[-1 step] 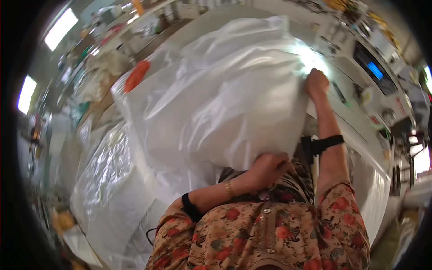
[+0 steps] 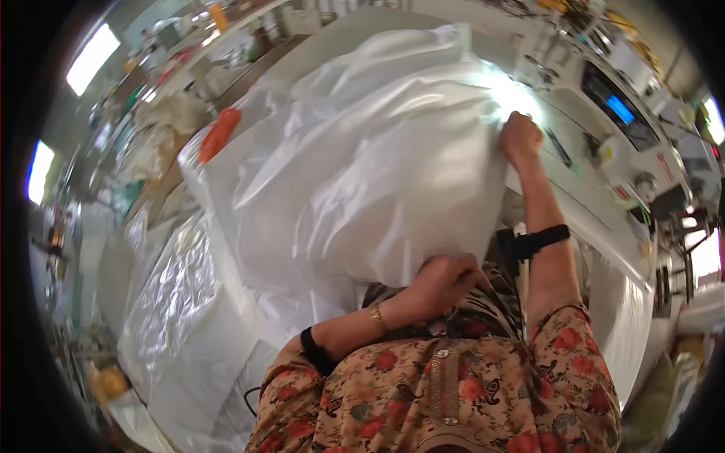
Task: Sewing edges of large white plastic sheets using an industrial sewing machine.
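Observation:
A large, white, translucent plastic sheet [image 2: 362, 174] spreads in folds before me, over the worktable and down toward my lap. My right hand [image 2: 522, 139] grips its far right edge, beside a bright lamp glow at the machine. Close to my body, my left hand [image 2: 448, 281] is closed on the near edge of the same sheet, which is stretched between both hands. The left fingertips are partly hidden from view. An orange-red strip [image 2: 220, 134] shows at the sheet's left edge.
A sewing machine [image 2: 642, 140] with a lit display stands at the right on the pale tabletop [image 2: 362, 30]. A dark slim tool [image 2: 558, 146] lies near my right hand. More shiny plastic sheeting [image 2: 174, 302] hangs at the left. Cluttered shelves [image 2: 234, 34] stand behind.
The whole view has shifted slightly, so the hands and sheet appear a little further left. Both hands keep their hold.

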{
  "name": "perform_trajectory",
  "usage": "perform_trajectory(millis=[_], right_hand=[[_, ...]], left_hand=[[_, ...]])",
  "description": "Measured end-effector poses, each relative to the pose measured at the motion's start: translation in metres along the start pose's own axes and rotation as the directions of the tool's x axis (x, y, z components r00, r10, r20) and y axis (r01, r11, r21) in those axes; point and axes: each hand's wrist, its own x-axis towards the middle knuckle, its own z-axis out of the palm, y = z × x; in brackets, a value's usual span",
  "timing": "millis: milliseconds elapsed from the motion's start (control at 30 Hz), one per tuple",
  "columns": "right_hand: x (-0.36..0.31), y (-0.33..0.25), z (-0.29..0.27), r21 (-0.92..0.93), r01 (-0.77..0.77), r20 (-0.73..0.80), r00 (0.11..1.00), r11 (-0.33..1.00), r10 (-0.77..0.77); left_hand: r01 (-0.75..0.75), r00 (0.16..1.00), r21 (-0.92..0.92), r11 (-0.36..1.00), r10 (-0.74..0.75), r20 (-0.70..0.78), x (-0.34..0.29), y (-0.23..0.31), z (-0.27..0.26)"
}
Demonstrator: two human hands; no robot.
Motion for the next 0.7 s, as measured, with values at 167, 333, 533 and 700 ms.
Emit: perform_trajectory(millis=[167,333,533,700], right_hand=[[-0.040,0.008,-0.020,0.099,0.029,-0.110,0.994,0.995,-0.018],[-0.043,0.006,-0.021,0.042,0.134,-0.087,0.988,0.990,-0.130],[-0.039,-0.002,-0.021,0.002,0.158,-0.061,0.986,0.987,-0.158],[-0.030,-0.010,-0.023,0.002,0.202,-0.012,0.979,0.979,-0.202]], left_hand=[[-0.060,0.998,0.026,0.998,0.059,0.027,-0.004,0.000,-0.002],[-0.069,0.997,0.014,0.997,0.069,0.026,-0.008,-0.001,-0.004],[-0.083,0.996,0.068,0.994,0.081,0.034,-0.005,-0.007,-0.009],[0.015,0.999,0.070,0.997,-0.017,0.033,-0.002,-0.007,-0.019]])
